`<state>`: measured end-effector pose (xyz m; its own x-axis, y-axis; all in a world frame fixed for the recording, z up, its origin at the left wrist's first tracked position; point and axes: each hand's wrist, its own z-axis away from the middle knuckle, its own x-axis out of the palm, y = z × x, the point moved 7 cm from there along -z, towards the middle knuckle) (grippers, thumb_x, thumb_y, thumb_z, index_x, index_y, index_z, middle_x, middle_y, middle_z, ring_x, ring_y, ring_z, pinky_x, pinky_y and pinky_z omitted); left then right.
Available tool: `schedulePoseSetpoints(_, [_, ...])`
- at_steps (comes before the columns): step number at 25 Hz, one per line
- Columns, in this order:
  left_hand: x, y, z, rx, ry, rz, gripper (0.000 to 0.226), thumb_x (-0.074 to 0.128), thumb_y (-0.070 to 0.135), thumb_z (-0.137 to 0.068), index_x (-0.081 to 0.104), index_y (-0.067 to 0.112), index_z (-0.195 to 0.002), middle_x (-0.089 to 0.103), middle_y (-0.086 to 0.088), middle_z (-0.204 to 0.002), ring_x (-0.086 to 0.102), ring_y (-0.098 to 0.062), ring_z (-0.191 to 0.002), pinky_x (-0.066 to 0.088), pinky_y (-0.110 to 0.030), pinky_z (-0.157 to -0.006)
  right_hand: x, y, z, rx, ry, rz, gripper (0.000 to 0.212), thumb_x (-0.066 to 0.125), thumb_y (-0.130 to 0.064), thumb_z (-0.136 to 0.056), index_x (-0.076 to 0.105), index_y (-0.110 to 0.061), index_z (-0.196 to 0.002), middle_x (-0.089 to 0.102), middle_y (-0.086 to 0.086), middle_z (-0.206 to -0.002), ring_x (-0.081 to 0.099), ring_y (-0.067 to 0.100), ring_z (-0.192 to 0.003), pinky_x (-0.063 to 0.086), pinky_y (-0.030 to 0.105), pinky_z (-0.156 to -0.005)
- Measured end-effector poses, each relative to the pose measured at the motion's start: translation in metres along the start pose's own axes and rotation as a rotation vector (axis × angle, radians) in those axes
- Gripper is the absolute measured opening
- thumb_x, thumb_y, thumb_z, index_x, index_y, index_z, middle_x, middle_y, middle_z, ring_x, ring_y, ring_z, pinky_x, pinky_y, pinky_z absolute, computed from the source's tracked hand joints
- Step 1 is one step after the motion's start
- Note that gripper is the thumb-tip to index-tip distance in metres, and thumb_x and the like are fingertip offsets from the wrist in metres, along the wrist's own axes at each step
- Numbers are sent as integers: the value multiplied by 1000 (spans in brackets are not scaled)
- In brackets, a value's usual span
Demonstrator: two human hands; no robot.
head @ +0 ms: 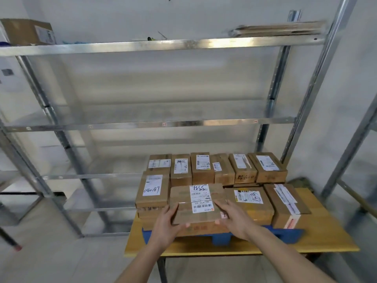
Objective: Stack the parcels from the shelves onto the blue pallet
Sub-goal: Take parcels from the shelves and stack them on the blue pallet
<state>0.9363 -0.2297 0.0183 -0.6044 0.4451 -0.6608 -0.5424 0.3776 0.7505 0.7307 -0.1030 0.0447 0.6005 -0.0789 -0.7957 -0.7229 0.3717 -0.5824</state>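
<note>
Both my left hand (165,225) and right hand (234,220) gripped a parcel (197,203) atop the nearly loaded blue pallet (221,238); one box (28,31) remained shelved.

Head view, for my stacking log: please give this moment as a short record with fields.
held parcel: cardboard parcel with white labels, front of the stack
left hand: left hand grips its left end
right hand: right hand grips its right end
pallet: blue pallet on a wooden table, parcels in rows
neighbour: parcel marked 040189 to the left
shelves: metal shelving; one box on the top shelf, left
</note>
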Motion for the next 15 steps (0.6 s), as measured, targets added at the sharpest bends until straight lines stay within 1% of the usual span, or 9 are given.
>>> schedulePoseSetpoints(3, [23,-20,-23,-55,-33,-10,92,77,52,-78,33,24,-154,38,10,-149,38,-10,-133,38,-29,-111,15,23,-23,27,-45,0,69,67,-29,-96,33,-40,-155,43,-12,-147,42,13,-137,41,40,-114])
schedulePoseSetpoints(4, [30,-25,-28,-64,-39,-16,92,77,52,-77,33,25,-154,38,9,-149,39,-11,-132,39,-29,-109,19,29,-29,31,-48,1,70,67,-30,-96,32,-40,-155,43,-12,-149,42,13,-138,42,40,-114])
schedulePoseSetpoints(6, [40,-34,-36,-80,-52,-24,91,78,50,-78,33,25,-153,39,12,-145,41,-9,-127,41,-25,-103,24,37,-38,36,-50,-5,71,67,-30,-96,31,-41,-156,41,-11,-152,41,14,-139,42,42,-114])
schedulePoseSetpoints(8, [49,-42,-44,-103,-68,-36,90,76,53,-78,33,28,-153,39,14,-143,42,-7,-124,42,-24,-102,31,47,-48,48,-68,-9,72,68,-30,-95,30,-41,-156,40,-10,-153,41,16,-140,43,44,-114])
schedulePoseSetpoints(11, [59,-61,-55,-134,-84,-36,94,71,67,-71,32,38,-151,40,12,-149,46,-11,-129,47,-36,-105,42,57,-63,49,-80,-8,75,69,-33,-94,27,-45,-155,39,-9,-155,40,17,-142,43,46,-114])
schedulePoseSetpoints(13, [60,-65,-61,-138,-72,-31,93,73,63,-73,30,38,-152,34,12,-154,43,-14,-134,46,-39,-107,45,59,-72,42,-70,-15,74,68,-31,-95,27,-46,-155,36,-10,-157,39,17,-143,42,45,-115])
schedulePoseSetpoints(15, [58,-65,-67,-139,-60,-13,93,76,58,-75,31,34,-153,29,10,-157,38,-15,-139,42,-39,-111,45,60,-80,29,-60,-12,72,66,-29,-98,27,-44,-157,29,-10,-161,35,19,-146,37,42,-117])
